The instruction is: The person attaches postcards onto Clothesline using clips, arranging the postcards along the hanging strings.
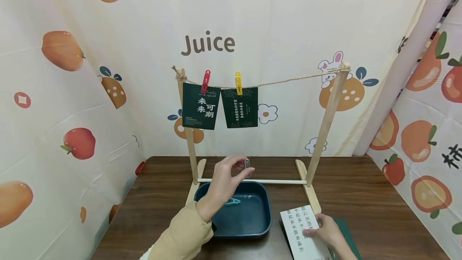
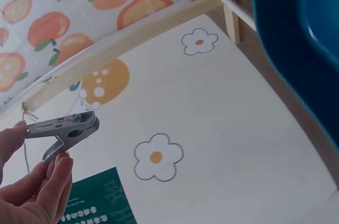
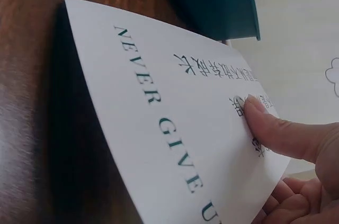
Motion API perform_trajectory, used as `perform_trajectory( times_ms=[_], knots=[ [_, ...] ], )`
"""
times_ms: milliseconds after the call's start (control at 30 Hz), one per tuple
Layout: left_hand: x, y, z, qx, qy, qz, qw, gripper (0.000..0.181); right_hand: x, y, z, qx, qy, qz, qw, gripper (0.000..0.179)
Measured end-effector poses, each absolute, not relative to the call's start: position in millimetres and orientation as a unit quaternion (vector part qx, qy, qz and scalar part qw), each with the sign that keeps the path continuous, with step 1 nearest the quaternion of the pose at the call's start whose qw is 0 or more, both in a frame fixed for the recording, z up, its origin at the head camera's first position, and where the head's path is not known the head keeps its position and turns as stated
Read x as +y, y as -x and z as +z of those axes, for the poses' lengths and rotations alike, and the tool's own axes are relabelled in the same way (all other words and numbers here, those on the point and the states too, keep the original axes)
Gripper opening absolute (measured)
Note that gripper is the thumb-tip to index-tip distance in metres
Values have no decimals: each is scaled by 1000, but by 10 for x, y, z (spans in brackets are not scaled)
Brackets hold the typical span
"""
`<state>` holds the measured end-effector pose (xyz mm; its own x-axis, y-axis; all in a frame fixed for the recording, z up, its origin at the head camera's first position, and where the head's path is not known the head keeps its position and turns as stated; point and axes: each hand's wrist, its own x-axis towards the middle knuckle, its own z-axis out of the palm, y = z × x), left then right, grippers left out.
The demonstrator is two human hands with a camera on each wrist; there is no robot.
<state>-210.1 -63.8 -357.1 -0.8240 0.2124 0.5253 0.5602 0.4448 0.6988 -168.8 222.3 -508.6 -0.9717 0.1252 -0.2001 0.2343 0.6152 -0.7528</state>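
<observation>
White card (image 3: pixel 143 128), printed, one. Held low over the surface (image 1: pixel 379 204), right of the basin; tilted, with an edge raised. Handling (judged): light, thin, fairly stiff, liable to crease; smooth face may slide. Best hold: flat pinch near an edge, clear of the stretch a clip would bite.

Right hand (image 1: pixel 330 232), one. Pinching the white card at its side, thumb on the printed face, fingers beneath.

Clothespin, grey (image 2: pixel 79 124), one. In the air above the basin's far rim. Handling (judged): light, hard, sprung; may twist if squeezed off-centre. Best hold: the two handle ends.

Left hand (image 1: pixel 224 179), one. Pinching the grey clothespin by its handle ends, jaws pointing away from the fingers and seemingly together.

Basin, dark blue (image 1: pixel 249 220), one, on the surface; turquoise clip (image 1: pixel 232 201) inside.

Green card (image 1: pixel 348 236), one or more (count unclear), lying beside the right hand, partly covered.

Wooden frame (image 1: pixel 330 111) with twine (image 1: pixel 288 80), one. Hung from it: two dark green cards (image 1: pixel 191 107), under a red clothespin (image 1: pixel 205 82) and a yellow clothespin (image 1: pixel 238 83) respectively.
</observation>
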Motion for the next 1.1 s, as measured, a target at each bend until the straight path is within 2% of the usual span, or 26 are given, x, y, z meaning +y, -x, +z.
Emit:
perform_trajectory(
  times_ms=[467, 800, 1100],
  knots=[
    [-578, 2224, -3335, -817, 249, -486, 186, 24, 2255, 1918, -4795, 897, -60, -435, 38, 40],
    [-553, 2354, -3151, -819, 250, -483, 185, 24, 2241, 2056, -4544, 895, -30, -445, 16, 31],
    [-548, 2494, -2997, -814, 246, -494, 185, 24, 2203, 2156, -4273, 887, -12, -462, 16, 34]
  ],
)
